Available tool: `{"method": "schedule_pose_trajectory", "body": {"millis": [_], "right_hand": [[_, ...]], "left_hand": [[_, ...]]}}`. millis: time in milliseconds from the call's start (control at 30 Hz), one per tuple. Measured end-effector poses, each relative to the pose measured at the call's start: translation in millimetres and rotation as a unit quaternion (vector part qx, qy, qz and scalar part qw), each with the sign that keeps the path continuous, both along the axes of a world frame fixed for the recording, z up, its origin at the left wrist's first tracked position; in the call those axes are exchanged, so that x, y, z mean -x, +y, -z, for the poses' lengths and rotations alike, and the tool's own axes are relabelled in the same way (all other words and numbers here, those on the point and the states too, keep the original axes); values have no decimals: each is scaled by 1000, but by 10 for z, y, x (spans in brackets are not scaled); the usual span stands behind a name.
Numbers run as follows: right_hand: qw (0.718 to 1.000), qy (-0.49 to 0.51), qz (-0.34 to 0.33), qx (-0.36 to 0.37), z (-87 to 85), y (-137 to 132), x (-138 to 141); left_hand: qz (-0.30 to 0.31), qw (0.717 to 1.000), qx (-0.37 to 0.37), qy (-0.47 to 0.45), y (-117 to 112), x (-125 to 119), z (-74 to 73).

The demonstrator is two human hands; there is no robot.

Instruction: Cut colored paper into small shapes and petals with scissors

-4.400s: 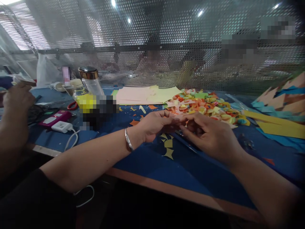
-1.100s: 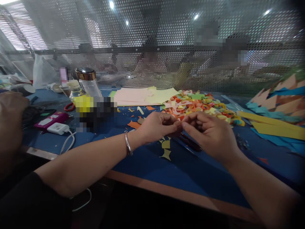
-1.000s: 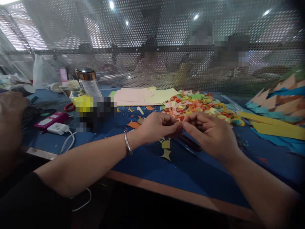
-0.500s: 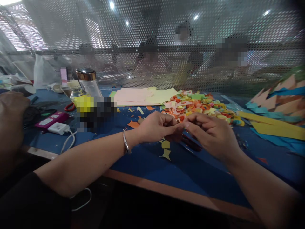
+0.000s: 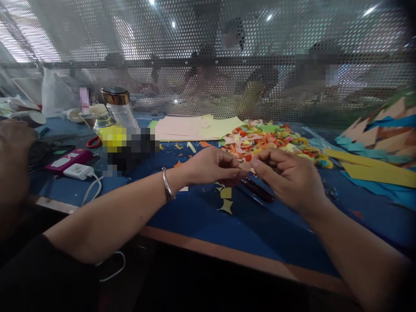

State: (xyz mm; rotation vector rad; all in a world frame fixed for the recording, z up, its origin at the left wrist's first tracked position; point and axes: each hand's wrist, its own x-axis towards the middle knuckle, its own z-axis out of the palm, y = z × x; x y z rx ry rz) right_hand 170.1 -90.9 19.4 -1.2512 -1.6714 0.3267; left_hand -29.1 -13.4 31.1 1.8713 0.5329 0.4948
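Note:
Over the dark blue table (image 5: 201, 221), my left hand (image 5: 214, 167) and my right hand (image 5: 289, 180) meet nearly fingertip to fingertip. Both are closed in a pinch on a small peach paper piece (image 5: 246, 166), mostly covered by the fingers. Just below them lie yellow paper scraps (image 5: 226, 206) and a dark red-handled tool (image 5: 264, 195), whose kind I cannot make out. Behind the fingers is a heap of curled, many-coloured paper pieces (image 5: 273, 134).
Pink paper sheets (image 5: 180, 129) lie behind my left hand. At left stand a clear bottle (image 5: 121, 113), a magenta box (image 5: 69, 160) and a white charger (image 5: 78, 171) with a cable. Yellow strips (image 5: 377, 169) lie at right. Another person's hand (image 5: 16, 136) shows far left.
More of the peach paper now shows between my fingertips, which are slightly farther apart. The view has shifted a little; both hands stay in a pinch.

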Motion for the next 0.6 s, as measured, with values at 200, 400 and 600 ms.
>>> {"method": "schedule_pose_trajectory", "body": {"millis": [200,400,600], "right_hand": [[1000,4,19,-21,14,35,-39],[999,-18,25,-19,43,37,-32],[999,-40,21,-12,81,45,-44]], "left_hand": [[18,967,-212,138,137,135,-39],[26,946,-237,219,-13,91,-77],[53,953,-231,188,-65,57,-56]]}}
